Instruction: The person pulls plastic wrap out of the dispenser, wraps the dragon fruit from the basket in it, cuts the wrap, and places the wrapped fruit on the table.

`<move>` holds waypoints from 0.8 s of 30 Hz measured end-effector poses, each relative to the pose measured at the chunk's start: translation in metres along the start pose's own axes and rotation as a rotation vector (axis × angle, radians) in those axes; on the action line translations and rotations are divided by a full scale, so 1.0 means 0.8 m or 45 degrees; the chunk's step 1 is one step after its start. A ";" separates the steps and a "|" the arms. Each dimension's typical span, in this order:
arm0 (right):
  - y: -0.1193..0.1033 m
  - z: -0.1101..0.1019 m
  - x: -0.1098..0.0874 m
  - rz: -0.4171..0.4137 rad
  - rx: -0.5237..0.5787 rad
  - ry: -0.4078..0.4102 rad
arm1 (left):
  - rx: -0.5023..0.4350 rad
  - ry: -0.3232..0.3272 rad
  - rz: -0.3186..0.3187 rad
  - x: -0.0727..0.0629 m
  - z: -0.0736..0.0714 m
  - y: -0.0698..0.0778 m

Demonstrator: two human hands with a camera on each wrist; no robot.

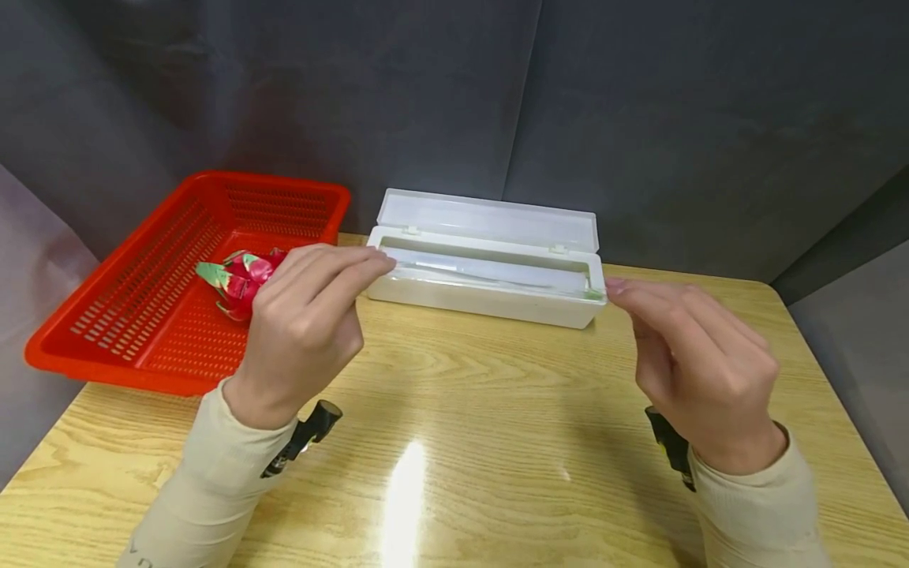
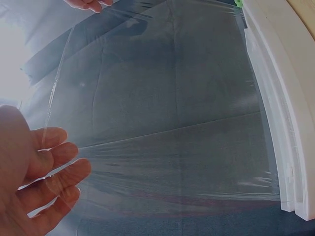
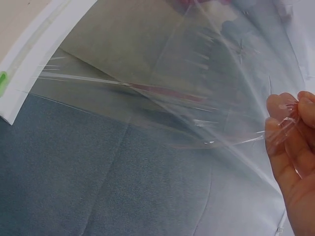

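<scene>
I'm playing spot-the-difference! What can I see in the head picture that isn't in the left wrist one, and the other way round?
Only the head view shows the dragon fruit, lying in the red basket, and the beige sleeves.

Only the left wrist view plainly shows the sheet of clear film stretching out from the white box, with the left hand's fingers pinching it.

Both show the box, the dark backdrop, the left hand and at least part of the right hand.

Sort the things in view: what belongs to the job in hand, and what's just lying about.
In the job:
clear film, pinched by left hand and right hand
white box, lid open, with the film reaching it

Apparently just lying about:
red basket
dragon fruit inside it
</scene>
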State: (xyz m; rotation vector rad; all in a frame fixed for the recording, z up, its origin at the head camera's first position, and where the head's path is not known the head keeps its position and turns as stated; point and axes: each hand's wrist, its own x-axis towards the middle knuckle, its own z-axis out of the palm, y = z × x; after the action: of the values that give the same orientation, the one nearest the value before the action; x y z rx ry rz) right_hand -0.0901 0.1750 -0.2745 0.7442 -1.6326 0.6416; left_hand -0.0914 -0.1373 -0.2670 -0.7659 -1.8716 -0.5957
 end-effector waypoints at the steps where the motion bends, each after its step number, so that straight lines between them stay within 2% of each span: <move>1: -0.001 0.000 0.001 0.000 0.001 0.003 | -0.003 0.005 0.001 0.000 0.000 0.000; 24: -0.009 -0.005 0.004 0.000 0.024 0.045 | -0.023 0.088 0.030 0.003 -0.005 0.008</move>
State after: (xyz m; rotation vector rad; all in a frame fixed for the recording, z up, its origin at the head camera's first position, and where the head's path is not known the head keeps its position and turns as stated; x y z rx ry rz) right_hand -0.0824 0.1734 -0.2707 0.7425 -1.5964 0.6672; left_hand -0.0851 -0.1351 -0.2625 -0.7687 -1.7937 -0.6179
